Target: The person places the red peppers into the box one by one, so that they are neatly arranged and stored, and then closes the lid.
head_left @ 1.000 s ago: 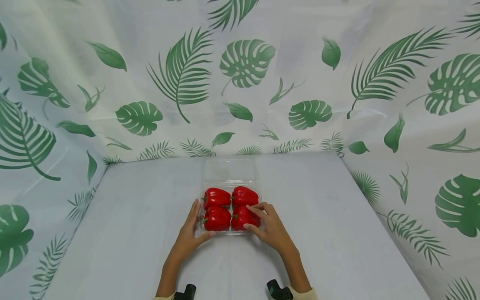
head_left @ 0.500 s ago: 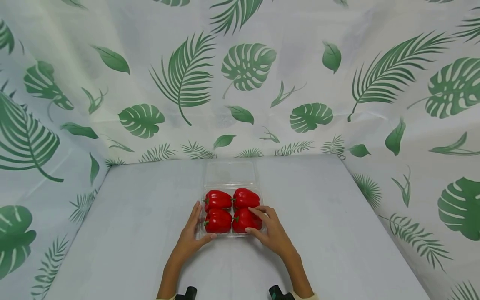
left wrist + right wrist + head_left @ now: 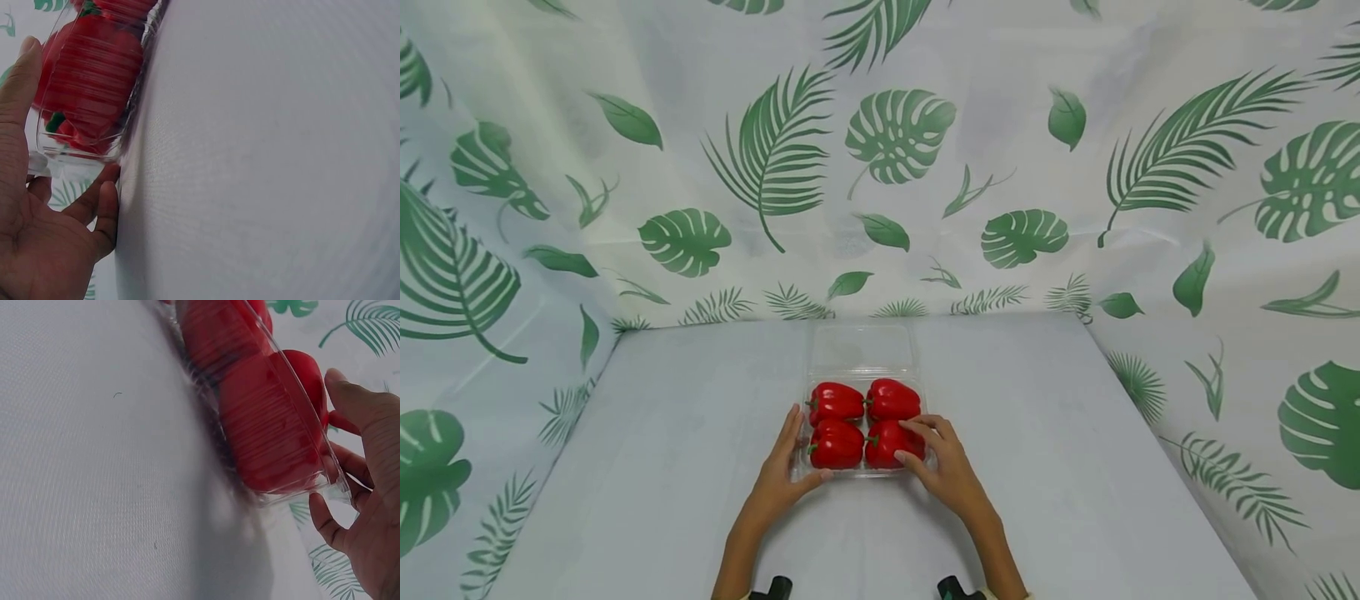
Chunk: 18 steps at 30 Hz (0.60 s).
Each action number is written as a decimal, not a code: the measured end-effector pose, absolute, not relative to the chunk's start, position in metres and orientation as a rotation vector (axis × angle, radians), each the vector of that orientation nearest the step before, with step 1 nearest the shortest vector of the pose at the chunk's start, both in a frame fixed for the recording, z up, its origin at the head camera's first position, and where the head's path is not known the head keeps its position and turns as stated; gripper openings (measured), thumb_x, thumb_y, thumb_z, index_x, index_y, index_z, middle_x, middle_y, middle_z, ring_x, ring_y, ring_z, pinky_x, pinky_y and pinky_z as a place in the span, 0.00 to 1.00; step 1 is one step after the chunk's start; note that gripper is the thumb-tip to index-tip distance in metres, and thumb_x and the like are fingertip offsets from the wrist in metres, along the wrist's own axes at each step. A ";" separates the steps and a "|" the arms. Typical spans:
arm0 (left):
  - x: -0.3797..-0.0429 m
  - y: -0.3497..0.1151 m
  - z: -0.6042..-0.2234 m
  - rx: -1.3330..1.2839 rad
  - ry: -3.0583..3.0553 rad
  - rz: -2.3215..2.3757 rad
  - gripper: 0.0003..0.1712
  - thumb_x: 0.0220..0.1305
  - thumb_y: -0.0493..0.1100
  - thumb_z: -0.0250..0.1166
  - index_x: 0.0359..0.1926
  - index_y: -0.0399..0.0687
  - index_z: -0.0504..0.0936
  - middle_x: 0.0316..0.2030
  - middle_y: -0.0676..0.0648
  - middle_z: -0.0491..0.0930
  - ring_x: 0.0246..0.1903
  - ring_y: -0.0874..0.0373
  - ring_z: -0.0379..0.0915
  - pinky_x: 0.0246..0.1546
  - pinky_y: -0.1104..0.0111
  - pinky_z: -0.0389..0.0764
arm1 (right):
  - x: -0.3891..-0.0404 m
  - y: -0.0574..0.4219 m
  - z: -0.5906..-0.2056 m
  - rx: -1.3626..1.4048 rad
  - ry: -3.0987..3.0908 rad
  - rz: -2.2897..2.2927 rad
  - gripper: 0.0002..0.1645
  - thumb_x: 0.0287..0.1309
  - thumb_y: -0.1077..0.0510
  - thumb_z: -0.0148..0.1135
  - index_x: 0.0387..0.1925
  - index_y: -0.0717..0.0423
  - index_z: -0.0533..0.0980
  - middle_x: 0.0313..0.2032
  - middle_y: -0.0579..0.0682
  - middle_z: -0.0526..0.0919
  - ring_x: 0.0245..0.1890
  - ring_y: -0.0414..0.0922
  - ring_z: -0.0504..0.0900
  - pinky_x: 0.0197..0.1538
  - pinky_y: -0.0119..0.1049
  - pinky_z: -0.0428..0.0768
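Observation:
A clear plastic clamshell box [image 3: 868, 473] lies on the table with its lid [image 3: 862, 348] laid back. Inside, red bell peppers fill two rows: back left [image 3: 835, 403], back right [image 3: 892, 400], front left [image 3: 835, 446] and front right [image 3: 883, 444]. My left hand [image 3: 781, 479] rests around the near left corner, fingers straight along the left wall and thumb at the front edge. My right hand [image 3: 947, 467] has its thumb and curved forefinger on the front right pepper. In the right wrist view, its other fingers [image 3: 327, 522] lie partly hidden beyond the box corner.
A white cloth covers the table [image 3: 1037, 500]. Behind and on both sides hangs a white curtain [image 3: 880, 150] printed with green leaves. A dark wrist camera [image 3: 951, 587] shows at the right forearm.
The right thumb has shifted slightly to the right and up on the pepper. The left hand and the peppers stay put. The whole head view has drifted a little downward.

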<state>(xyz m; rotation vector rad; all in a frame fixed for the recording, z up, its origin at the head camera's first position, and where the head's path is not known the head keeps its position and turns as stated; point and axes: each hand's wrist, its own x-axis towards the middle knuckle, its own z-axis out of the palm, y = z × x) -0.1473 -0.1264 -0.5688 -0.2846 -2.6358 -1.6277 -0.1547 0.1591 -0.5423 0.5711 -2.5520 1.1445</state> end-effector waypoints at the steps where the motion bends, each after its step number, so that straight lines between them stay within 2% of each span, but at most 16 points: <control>1: -0.147 -0.127 -0.569 -0.287 -2.635 -1.625 0.61 0.52 0.57 0.74 0.78 0.54 0.47 0.78 0.50 0.44 0.73 0.41 0.54 0.65 0.49 0.67 | -0.155 0.159 -0.543 0.576 -2.535 1.146 0.26 0.53 0.55 0.73 0.55 0.51 0.79 0.53 0.50 0.77 0.57 0.47 0.76 0.54 0.43 0.84; 4: -0.147 -0.127 -0.570 -0.294 -2.637 -1.618 0.60 0.52 0.57 0.74 0.78 0.54 0.47 0.78 0.49 0.44 0.73 0.42 0.53 0.65 0.50 0.67 | -0.158 0.161 -0.545 0.594 -2.477 1.167 0.21 0.56 0.58 0.70 0.53 0.52 0.80 0.52 0.50 0.79 0.54 0.48 0.78 0.55 0.39 0.83; 8: -0.147 -0.126 -0.569 -0.287 -2.637 -1.637 0.61 0.52 0.57 0.74 0.78 0.54 0.47 0.78 0.50 0.44 0.72 0.41 0.56 0.66 0.50 0.66 | -0.162 0.164 -0.546 0.582 -2.422 1.268 0.13 0.65 0.61 0.60 0.50 0.51 0.82 0.48 0.49 0.81 0.51 0.46 0.81 0.55 0.30 0.82; 11: -0.146 -0.126 -0.569 -0.274 -2.639 -1.649 0.61 0.51 0.57 0.74 0.78 0.56 0.47 0.78 0.51 0.44 0.71 0.41 0.58 0.66 0.50 0.67 | -0.165 0.168 -0.544 0.533 -2.406 1.389 0.13 0.69 0.61 0.54 0.47 0.51 0.84 0.45 0.49 0.84 0.48 0.45 0.82 0.53 0.27 0.82; 13: -0.146 -0.125 -0.569 -0.267 -2.645 -1.642 0.60 0.51 0.58 0.74 0.78 0.56 0.47 0.78 0.51 0.44 0.71 0.41 0.58 0.66 0.50 0.67 | -0.168 0.171 -0.541 0.497 -2.410 1.462 0.15 0.71 0.61 0.51 0.46 0.52 0.84 0.43 0.49 0.85 0.45 0.45 0.83 0.51 0.28 0.82; 18: -0.147 -0.126 -0.567 -0.271 -2.649 -1.631 0.60 0.51 0.58 0.74 0.78 0.56 0.47 0.78 0.50 0.44 0.74 0.43 0.52 0.66 0.51 0.66 | -0.180 0.178 -0.530 0.401 -2.491 1.600 0.17 0.74 0.57 0.46 0.49 0.57 0.81 0.41 0.55 0.86 0.41 0.52 0.84 0.52 0.44 0.85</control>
